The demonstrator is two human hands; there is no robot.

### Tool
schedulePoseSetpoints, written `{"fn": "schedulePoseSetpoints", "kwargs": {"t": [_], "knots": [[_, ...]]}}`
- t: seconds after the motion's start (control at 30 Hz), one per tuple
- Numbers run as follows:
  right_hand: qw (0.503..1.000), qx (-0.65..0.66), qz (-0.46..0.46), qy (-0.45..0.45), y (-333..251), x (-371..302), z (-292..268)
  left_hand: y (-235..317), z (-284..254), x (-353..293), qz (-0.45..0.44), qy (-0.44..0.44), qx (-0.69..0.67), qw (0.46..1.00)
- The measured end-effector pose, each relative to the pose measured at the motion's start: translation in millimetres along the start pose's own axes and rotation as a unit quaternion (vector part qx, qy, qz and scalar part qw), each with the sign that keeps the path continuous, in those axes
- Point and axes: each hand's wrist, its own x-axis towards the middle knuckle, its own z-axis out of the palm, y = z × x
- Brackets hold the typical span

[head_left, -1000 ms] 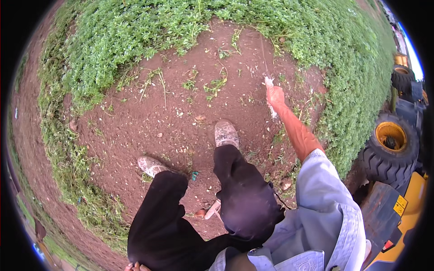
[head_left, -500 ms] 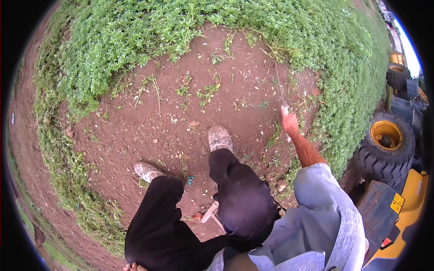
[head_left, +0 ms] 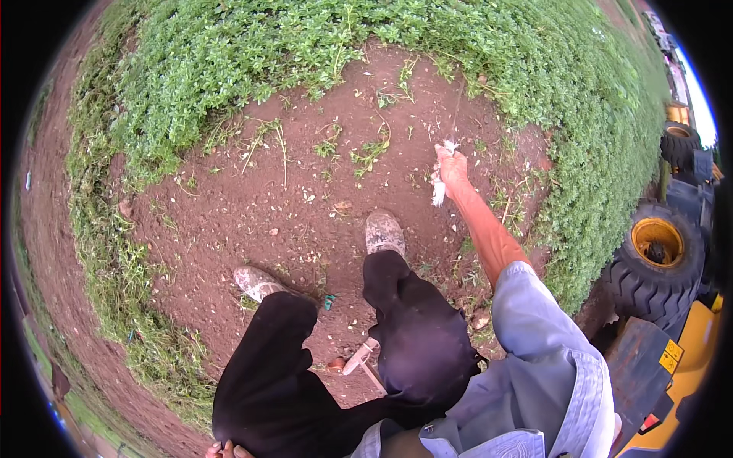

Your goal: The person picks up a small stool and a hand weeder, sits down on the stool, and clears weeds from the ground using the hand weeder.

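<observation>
My right hand [head_left: 452,169] is closed round the white-wrapped handle of a long, thin-bladed cutting tool [head_left: 438,191], above bare soil. The blade looks like a faint, narrow line running from my fist toward the leafy plants [head_left: 504,46]; its exact shape cannot be made out. White wrapping sticks out at both ends of the fist. At the lower edge, the fingertips of my left hand [head_left: 229,450] rest beside my dark trouser leg, apart and holding nothing visible. The rest of that hand is out of the picture.
Cut stems [head_left: 372,153] lie scattered on the reddish soil [head_left: 321,221] before my shoes [head_left: 384,231]. A wooden piece [head_left: 360,356] lies under my legs, with a small green scrap [head_left: 329,302] near the left shoe. Yellow machinery with a large tyre [head_left: 657,244] stands at right.
My right hand has drawn the tool left and slightly up, away from the plants at right. The view has shifted slightly. My left hand stays by the leg.
</observation>
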Motion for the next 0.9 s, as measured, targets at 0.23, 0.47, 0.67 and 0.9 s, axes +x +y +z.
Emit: {"fn": "schedulePoseSetpoints", "kwargs": {"t": [0.23,0.47,0.67,0.9], "knots": [[0.939,-0.291,-0.037,0.179,-22,54,113,-49,10,-24,0.154,0.141,-0.063,0.976],[0.975,-0.220,0.001,0.028,2,-26,106,-68,5,-27,0.215,0.145,0.020,0.966],[0.943,-0.282,-0.144,0.105,54,24,43,-74,25,-17,0.249,0.147,-0.014,0.957],[0.966,-0.231,-0.024,0.113,-92,40,135,-64,2,-15,0.222,0.093,0.012,0.970]]}}
